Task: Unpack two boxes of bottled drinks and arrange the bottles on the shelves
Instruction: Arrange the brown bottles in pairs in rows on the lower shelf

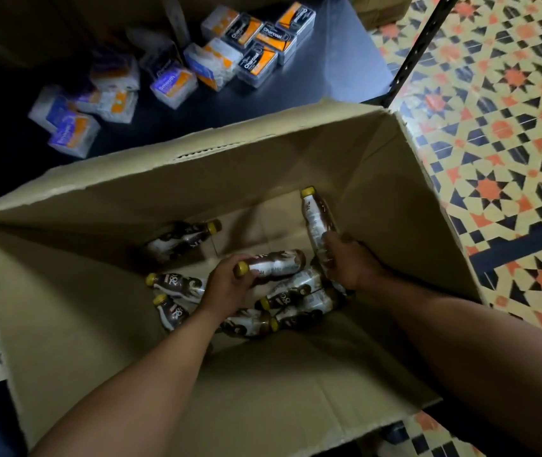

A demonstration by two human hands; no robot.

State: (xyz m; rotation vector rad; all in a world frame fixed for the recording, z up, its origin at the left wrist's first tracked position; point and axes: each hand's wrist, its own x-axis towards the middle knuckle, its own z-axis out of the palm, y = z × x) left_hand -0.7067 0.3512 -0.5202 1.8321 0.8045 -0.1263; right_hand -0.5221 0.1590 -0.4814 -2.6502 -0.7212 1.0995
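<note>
Reaching down with both bare arms into a big open cardboard box point(263, 166) standing on a patterned tile floor point(494, 127). Gripping with the left hand point(226, 282) a brown bottle point(279, 262) at its neck end, with fingers curled round it just behind the yellow cap; lying almost flat on top of the heap, cap toward the left, base toward the right. Clutching with the right hand point(345, 262) a second bottle point(316, 216) round its lower half, with the yellow cap tilted up and away toward the far wall of the box.

Seeing more loose bottles point(177, 283) on the box bottom, all on their sides: a lone bottle point(180, 240) near the far-left corner, two side by side just left of the left hand, several more piled between and beneath the two hands and partly hidden by them. Same look on each: brown-and-white label, yellow cap, print too blurred to read.

Looking past the far flap to a dark shelf point(345, 61) just behind the box, carrying small wrapped packs point(250, 37) in white with orange and blue panels, some marked "Charcoal", scattered in a loose cluster. Noting a black metal post point(421, 47) at the right-hand corner of the shelf, slanting across the tiles.
</note>
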